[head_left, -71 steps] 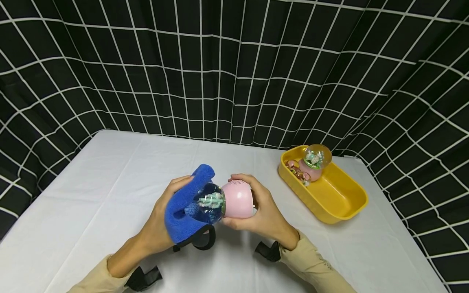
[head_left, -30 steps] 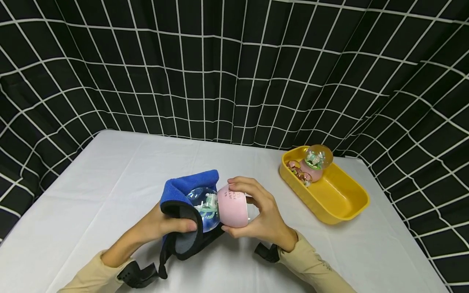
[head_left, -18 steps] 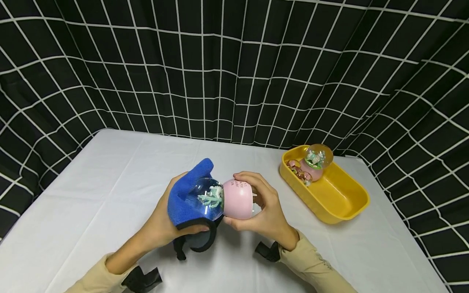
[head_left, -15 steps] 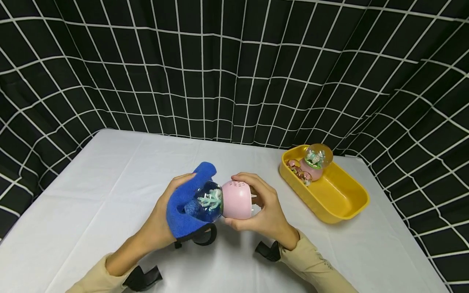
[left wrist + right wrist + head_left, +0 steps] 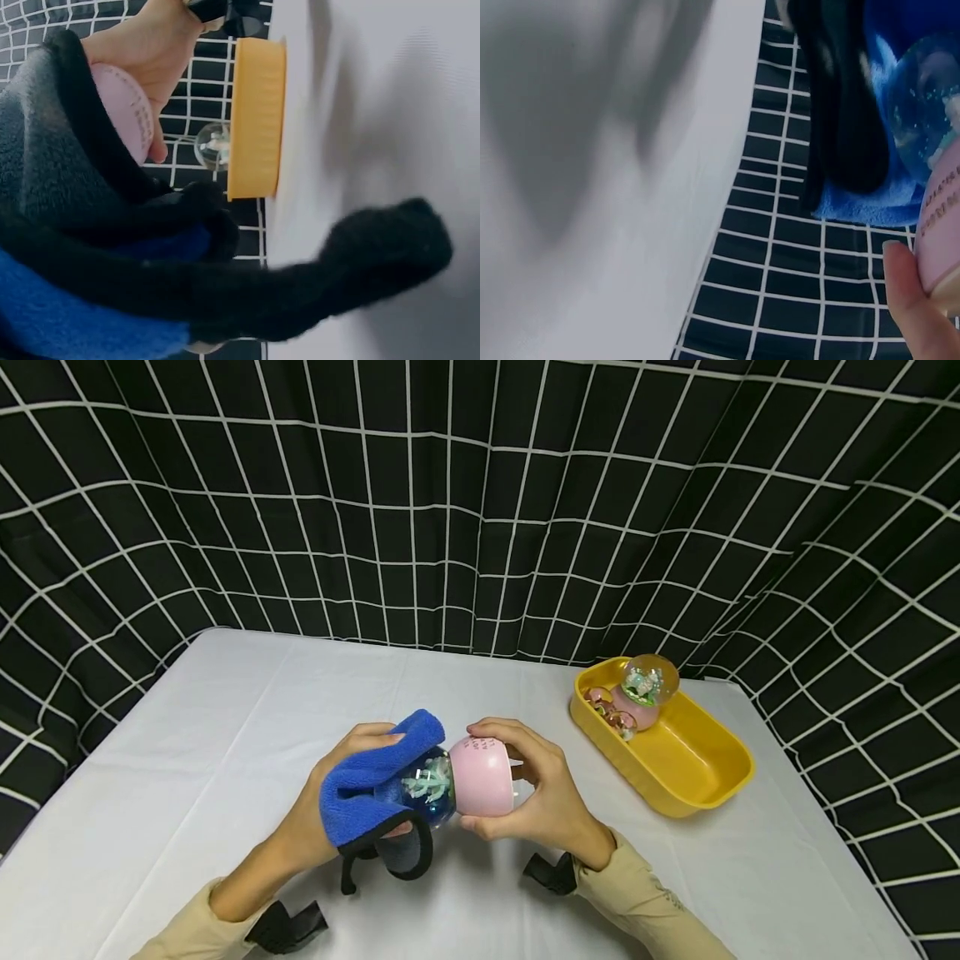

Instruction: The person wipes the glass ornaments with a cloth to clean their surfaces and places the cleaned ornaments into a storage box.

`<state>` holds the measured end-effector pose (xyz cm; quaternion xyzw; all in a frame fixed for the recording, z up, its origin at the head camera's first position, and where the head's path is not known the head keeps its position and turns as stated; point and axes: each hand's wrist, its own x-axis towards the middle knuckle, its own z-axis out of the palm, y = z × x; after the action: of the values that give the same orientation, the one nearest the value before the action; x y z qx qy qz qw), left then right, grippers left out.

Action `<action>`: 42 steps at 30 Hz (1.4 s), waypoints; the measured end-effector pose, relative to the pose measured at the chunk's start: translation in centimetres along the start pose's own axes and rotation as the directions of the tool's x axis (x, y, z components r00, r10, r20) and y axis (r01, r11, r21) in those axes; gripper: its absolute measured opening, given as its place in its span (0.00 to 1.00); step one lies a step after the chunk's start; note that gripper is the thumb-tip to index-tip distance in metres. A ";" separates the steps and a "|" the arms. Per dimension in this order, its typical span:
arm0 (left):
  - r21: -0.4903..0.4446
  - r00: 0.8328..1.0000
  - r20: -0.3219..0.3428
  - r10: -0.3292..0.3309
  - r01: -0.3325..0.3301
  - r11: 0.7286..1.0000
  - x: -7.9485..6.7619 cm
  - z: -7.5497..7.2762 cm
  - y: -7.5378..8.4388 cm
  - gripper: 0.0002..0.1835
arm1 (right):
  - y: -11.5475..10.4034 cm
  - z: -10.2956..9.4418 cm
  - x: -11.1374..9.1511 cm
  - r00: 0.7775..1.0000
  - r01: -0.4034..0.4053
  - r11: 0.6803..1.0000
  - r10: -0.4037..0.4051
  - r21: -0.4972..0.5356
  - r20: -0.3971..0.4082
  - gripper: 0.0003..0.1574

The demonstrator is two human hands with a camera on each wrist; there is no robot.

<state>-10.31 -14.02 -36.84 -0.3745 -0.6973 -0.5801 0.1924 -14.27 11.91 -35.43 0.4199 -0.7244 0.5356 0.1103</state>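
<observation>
A snow globe [image 5: 482,777] with a pink base lies on its side in the air above the table, its clear ball pointing left. My right hand [image 5: 551,793] grips the base, thumb below and fingers over the top. With my left hand [image 5: 300,814] I hold a blue cloth [image 5: 360,793] with black edging and a grey back, wrapped round the ball. Most left fingers are hidden behind the cloth. In the right wrist view the cloth [image 5: 855,202] lies against the ball [image 5: 922,112], and my right thumb touches the base [image 5: 941,232].
A yellow tray [image 5: 675,777] stands at the right on the white-covered table [image 5: 225,710]. Inside it are another pink-based snow globe [image 5: 645,689] and small shiny pink-and-gold pieces [image 5: 618,720]. A black curtain with a white grid [image 5: 480,527] hangs behind and at the sides.
The cloth has turned and shifted back and forth round the ball with my left hand, now slightly left and lower. My right hand keeps its grip, and the base has rolled slightly.
</observation>
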 end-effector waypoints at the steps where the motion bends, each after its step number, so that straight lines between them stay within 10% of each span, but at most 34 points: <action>1: -0.009 1.000 0.009 -0.018 0.018 1.000 0.1 -0.1 0.2 0.43 | 0.0 0.0 0.0 1.000 0.008 1.000 -0.008 0.000 0.003 0.48; 12: 0.238 0.946 0.063 -0.317 0.294 0.926 0.0 0.4 0.7 0.46 | 0.2 0.7 -0.1 0.990 0.123 0.984 -0.114 -0.126 0.077 0.48; 27: 0.236 0.971 0.016 -0.238 0.227 0.945 0.4 0.2 0.7 0.35 | 0.2 1.0 0.0 0.989 0.128 0.986 -0.118 -0.109 0.093 0.48; 32: 0.168 0.922 0.063 -0.381 0.367 0.915 0.5 0.0 1.0 0.31 | 0.2 1.1 0.0 0.981 0.163 0.980 -0.149 -0.112 0.125 0.48; 38: 0.162 0.797 0.235 -0.557 0.533 0.831 0.4 -0.6 1.0 0.32 | 0.0 1.3 0.0 0.953 0.257 0.956 -0.227 -0.141 0.202 0.47; 42: 0.149 0.798 0.221 -0.561 0.541 0.828 0.4 -0.7 0.7 0.22 | -0.1 1.2 0.1 0.942 0.292 0.946 -0.259 -0.141 0.214 0.46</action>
<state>-10.13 -14.55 -35.91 -0.2191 -0.8168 -0.5300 -0.0618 -13.87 10.81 -35.79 0.5561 -0.7087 0.4076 0.1493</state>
